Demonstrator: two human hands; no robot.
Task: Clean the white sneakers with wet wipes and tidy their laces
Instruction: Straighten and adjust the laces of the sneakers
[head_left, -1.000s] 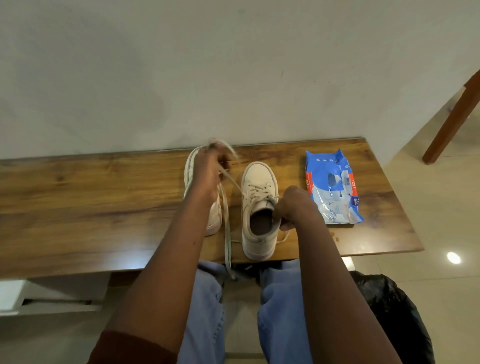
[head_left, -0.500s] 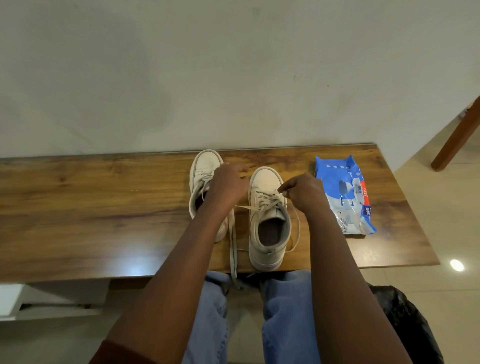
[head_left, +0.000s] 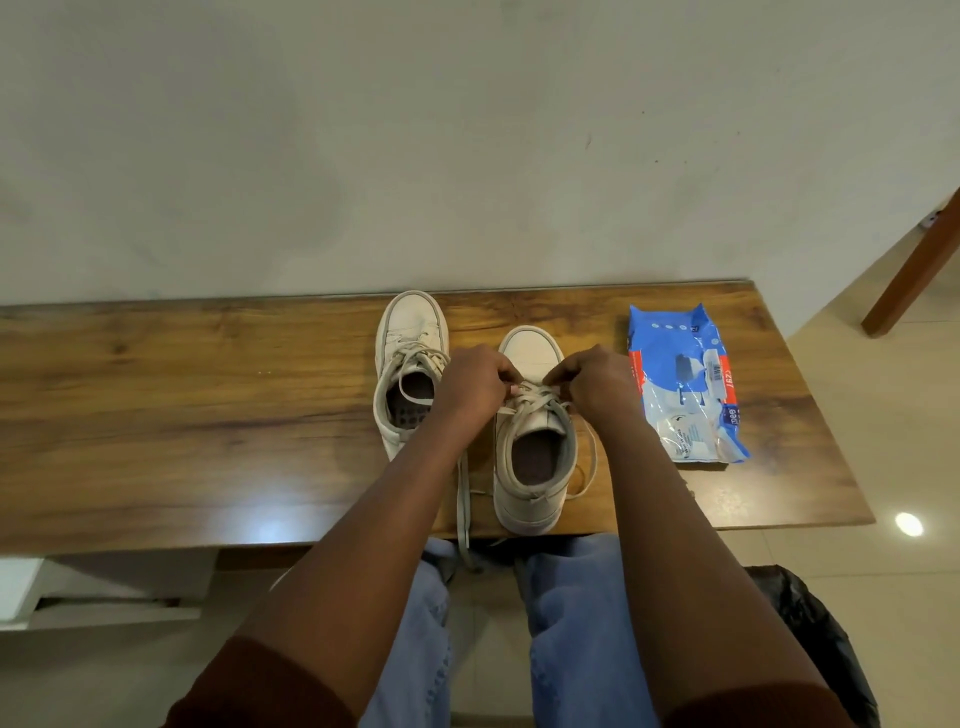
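Note:
Two white sneakers stand side by side on the wooden table (head_left: 182, 415), toes toward the wall. The left sneaker (head_left: 410, 332) has loose laces lying across its opening. Over the tongue of the right sneaker (head_left: 530, 483), my left hand (head_left: 472, 384) and my right hand (head_left: 592, 382) each pinch a strand of its lace (head_left: 535, 402), fingertips almost meeting. One lace end (head_left: 463, 499) trails down the gap between the shoes and over the table's front edge. Another loops on the table at the shoe's right side.
A blue pack of wet wipes (head_left: 680, 379) lies flat on the table right of the shoes. A black bag (head_left: 810, 639) sits on the floor at the lower right. A wooden furniture leg (head_left: 914, 270) stands at the far right. The wall runs directly behind the table.
My left hand came down from above the left sneaker, where it pulled the lace up, to the right sneaker's tongue. My right hand moved from the heel up to meet it.

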